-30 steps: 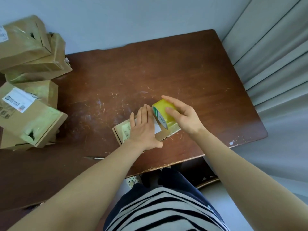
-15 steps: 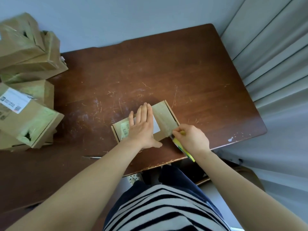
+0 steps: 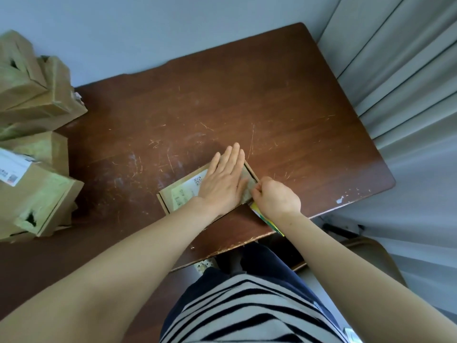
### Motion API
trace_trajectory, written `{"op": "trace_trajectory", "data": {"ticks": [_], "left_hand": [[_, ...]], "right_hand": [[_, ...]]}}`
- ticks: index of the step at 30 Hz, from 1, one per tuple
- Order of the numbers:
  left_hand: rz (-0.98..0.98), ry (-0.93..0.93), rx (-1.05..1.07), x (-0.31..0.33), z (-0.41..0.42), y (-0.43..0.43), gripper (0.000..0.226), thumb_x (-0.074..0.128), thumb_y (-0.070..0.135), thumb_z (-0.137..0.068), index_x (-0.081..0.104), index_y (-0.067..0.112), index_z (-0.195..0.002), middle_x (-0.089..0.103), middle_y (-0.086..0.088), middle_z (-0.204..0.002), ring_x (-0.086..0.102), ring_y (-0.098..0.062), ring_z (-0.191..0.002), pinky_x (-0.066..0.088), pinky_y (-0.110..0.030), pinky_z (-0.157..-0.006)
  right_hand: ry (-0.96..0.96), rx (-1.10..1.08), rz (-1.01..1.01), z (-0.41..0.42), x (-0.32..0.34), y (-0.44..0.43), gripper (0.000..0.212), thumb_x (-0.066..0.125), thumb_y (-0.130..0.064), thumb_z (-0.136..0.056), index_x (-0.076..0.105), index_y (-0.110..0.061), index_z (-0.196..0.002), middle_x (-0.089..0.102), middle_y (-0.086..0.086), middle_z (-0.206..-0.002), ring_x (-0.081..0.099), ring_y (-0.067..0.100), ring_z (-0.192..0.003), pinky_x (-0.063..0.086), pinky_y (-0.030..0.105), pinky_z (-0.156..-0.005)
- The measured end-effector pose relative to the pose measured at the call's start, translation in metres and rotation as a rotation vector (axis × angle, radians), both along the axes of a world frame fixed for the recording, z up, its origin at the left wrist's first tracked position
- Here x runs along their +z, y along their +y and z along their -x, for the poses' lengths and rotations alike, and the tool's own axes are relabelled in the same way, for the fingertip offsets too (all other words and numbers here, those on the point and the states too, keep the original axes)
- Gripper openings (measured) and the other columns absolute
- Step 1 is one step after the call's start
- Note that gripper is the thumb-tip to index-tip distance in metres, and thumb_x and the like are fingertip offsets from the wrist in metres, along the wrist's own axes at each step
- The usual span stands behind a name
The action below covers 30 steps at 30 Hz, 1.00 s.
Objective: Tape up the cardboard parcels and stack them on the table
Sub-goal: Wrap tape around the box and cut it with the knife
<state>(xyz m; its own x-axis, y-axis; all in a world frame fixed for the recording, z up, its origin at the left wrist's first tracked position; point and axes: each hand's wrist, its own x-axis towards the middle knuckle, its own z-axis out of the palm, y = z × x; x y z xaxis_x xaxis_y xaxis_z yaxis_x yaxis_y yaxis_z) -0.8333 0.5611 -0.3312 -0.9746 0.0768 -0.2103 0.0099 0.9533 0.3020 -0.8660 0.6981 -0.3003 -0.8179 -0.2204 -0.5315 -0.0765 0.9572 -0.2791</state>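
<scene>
A small flat cardboard parcel (image 3: pixel 181 194) lies near the front edge of the brown table (image 3: pixel 272 107). My left hand (image 3: pixel 223 180) lies flat on its top, fingers straight, pressing it down. My right hand (image 3: pixel 277 198) is curled at the parcel's right end and grips the yellow tape roll (image 3: pixel 265 217), which shows only as a thin yellow edge below the wrist. A strip of tape (image 3: pixel 248 189) runs over the parcel's right end between the two hands.
A pile of taped cardboard parcels (image 3: pixel 32 149) stands at the table's left, one with a white label. A grey curtain (image 3: pixel 408 82) hangs along the right side. The table's front edge runs just below my hands, with a power strip (image 3: pixel 205 264) on the floor beneath.
My right hand carried the tape roll from above the parcel down over its right end to the table's front. My left hand slid rightward along the parcel's top.
</scene>
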Motion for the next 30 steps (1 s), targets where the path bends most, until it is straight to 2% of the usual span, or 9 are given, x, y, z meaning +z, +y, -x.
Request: {"op": "trace_trajectory", "data": {"ticks": [5, 10, 14, 18, 20, 22, 25, 27, 30], "left_hand": [[0.052, -0.071, -0.226, -0.002, -0.031, 0.003, 0.097, 0.047, 0.051, -0.084, -0.012, 0.011, -0.149, -0.031, -0.003, -0.149, -0.029, -0.019, -0.139, -0.021, -0.029, -0.114], [0.167, -0.045, -0.198, -0.001, -0.026, 0.009, 0.076, 0.036, 0.037, -0.099, -0.017, 0.011, -0.147, -0.035, -0.005, -0.146, -0.035, -0.022, -0.134, -0.028, -0.03, -0.109], [0.204, -0.032, -0.108, 0.001, -0.036, 0.012, 0.086, 0.045, 0.047, -0.094, -0.007, 0.008, -0.15, -0.024, -0.01, -0.153, -0.024, -0.025, -0.14, -0.017, -0.035, -0.115], [0.135, -0.12, 0.007, 0.008, -0.042, 0.009, 0.083, 0.043, 0.046, -0.097, -0.009, 0.009, -0.151, -0.019, -0.017, -0.157, -0.017, -0.03, -0.145, -0.012, -0.036, -0.115], [-0.005, -0.157, -0.019, 0.023, -0.036, 0.001, 0.082, 0.044, 0.047, -0.096, -0.006, 0.013, -0.152, -0.015, -0.014, -0.158, -0.012, -0.026, -0.146, -0.007, -0.031, -0.116], [-0.149, -0.226, -0.012, 0.042, -0.03, -0.011, 0.082, 0.048, 0.05, -0.094, 0.001, 0.017, -0.153, -0.003, -0.007, -0.159, 0.008, -0.023, -0.145, 0.015, -0.028, -0.115], [-0.158, -0.168, 0.018, 0.063, -0.029, -0.022, 0.079, 0.05, 0.049, -0.093, 0.008, 0.019, -0.153, 0.018, -0.004, -0.153, 0.037, -0.024, -0.132, 0.044, -0.035, -0.095], [-0.085, -0.109, 0.072, 0.069, -0.029, -0.022, 0.087, 0.058, 0.046, -0.088, 0.006, 0.016, -0.152, 0.031, -0.006, -0.145, 0.051, -0.026, -0.114, 0.042, -0.033, -0.069], [0.026, -0.168, 0.198, 0.064, -0.028, -0.02, 0.099, 0.072, 0.047, -0.076, 0.014, 0.014, -0.149, 0.031, -0.005, -0.145, 0.056, -0.026, -0.108, 0.036, -0.031, -0.064]], "right_hand": [[0.005, 0.038, 0.014, 0.002, 0.001, -0.001, 0.023, 0.036, -0.032, -0.1, 0.046, -0.013, -0.09, 0.044, -0.004, -0.07, 0.047, 0.022, -0.068, 0.025, 0.027, -0.046], [0.016, 0.014, 0.005, 0.002, -0.001, -0.002, 0.022, 0.038, -0.031, -0.099, 0.05, -0.012, -0.094, 0.044, -0.004, -0.07, 0.048, 0.022, -0.069, 0.027, 0.027, -0.047], [-0.043, 0.014, 0.049, 0.004, 0.003, 0.001, 0.023, 0.044, -0.035, -0.097, 0.054, -0.014, -0.099, 0.052, -0.005, -0.075, 0.052, 0.019, -0.07, 0.035, 0.026, -0.049], [-0.289, -0.12, 0.297, 0.008, 0.021, 0.016, 0.019, 0.061, -0.028, -0.086, 0.057, -0.022, -0.104, 0.057, -0.005, -0.105, 0.055, 0.016, -0.102, 0.045, 0.028, -0.079], [-0.335, -0.181, 0.508, 0.008, 0.039, 0.024, 0.017, 0.06, -0.014, -0.086, 0.058, -0.023, -0.101, 0.06, -0.003, -0.11, 0.057, 0.015, -0.101, 0.045, 0.024, -0.076], [-0.379, -0.21, 0.721, 0.009, 0.061, 0.026, 0.02, 0.062, -0.008, -0.086, 0.059, -0.025, -0.097, 0.064, -0.001, -0.101, 0.065, 0.014, -0.081, 0.048, 0.022, -0.064], [-0.366, -0.219, 0.84, 0.016, 0.088, 0.01, 0.017, 0.07, -0.016, -0.084, 0.06, -0.026, -0.093, 0.066, 0.0, -0.089, 0.066, 0.008, -0.059, 0.05, 0.022, -0.051], [-0.34, -0.217, 0.811, 0.02, 0.096, -0.01, 0.014, 0.072, -0.021, -0.084, 0.062, -0.023, -0.093, 0.067, 0.001, -0.086, 0.066, 0.011, -0.063, 0.054, 0.025, -0.057], [-0.359, -0.22, 0.816, 0.021, 0.101, -0.035, 0.023, 0.071, -0.02, -0.084, 0.06, -0.015, -0.104, 0.067, -0.004, -0.065, 0.065, 0.01, -0.054, 0.051, 0.021, -0.05]]}}
